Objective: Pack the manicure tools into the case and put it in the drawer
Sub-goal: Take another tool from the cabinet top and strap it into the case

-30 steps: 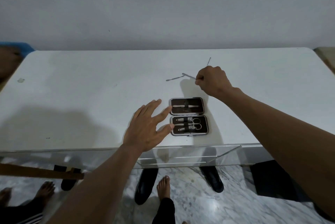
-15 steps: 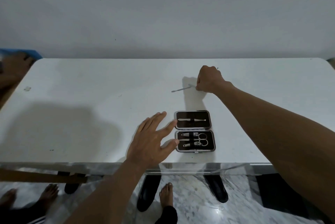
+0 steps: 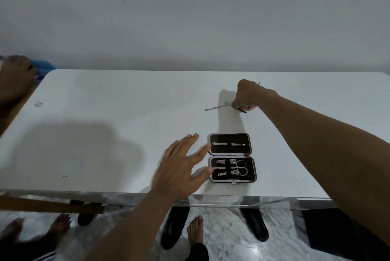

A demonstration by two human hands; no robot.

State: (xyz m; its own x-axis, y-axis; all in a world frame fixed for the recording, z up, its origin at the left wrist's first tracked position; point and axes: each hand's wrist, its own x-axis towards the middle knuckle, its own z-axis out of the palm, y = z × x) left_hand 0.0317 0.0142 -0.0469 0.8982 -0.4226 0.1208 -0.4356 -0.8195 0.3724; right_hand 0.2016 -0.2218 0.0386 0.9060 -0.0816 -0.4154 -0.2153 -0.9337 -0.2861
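The manicure case (image 3: 232, 178) lies open near the front edge of the white table (image 3: 105, 134). Its far half holds one slim tool, and its near half holds clippers and scissors under straps. My left hand (image 3: 181, 168) is flat and open, fingertips touching the case's left edge. Farther back, my right hand (image 3: 245, 97) is closed in a fist on a thin metal tool (image 3: 258, 84), whose ends stick out past the hand. Another thin tool (image 3: 213, 108) lies loose on the table just left of the fist.
Another person's hand (image 3: 14, 75) rests at the table's far left corner by a blue object (image 3: 44, 68). A clear strip (image 3: 232, 202) runs under the table's front edge. Below are table feet, bare feet (image 3: 195, 231) and a wooden bar (image 3: 48, 206) on a marble floor.
My right hand has closed over the loose tools at the back; only one of them still lies free beside it. My left hand stays by the case.
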